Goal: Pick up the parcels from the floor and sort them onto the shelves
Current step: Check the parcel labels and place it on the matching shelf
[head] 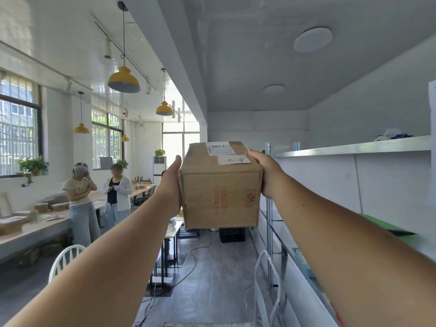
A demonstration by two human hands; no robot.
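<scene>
A brown cardboard parcel (220,187) with white labels on its top is held up at arm's length in the middle of the view. My left hand (170,185) presses flat against its left side. My right hand (265,172) clasps its right side, fingers over the top edge. The parcel is in the air, left of the white metal shelves (354,147) that run along the right wall. Its top is about level with the upper shelf board.
A green item (387,226) lies on a lower shelf, a white and blue bundle (391,134) on the upper one. Two persons (99,199) stand at long tables on the left. A white chair (63,260), a wire frame (266,286), black crates (232,234) and floor cables are below.
</scene>
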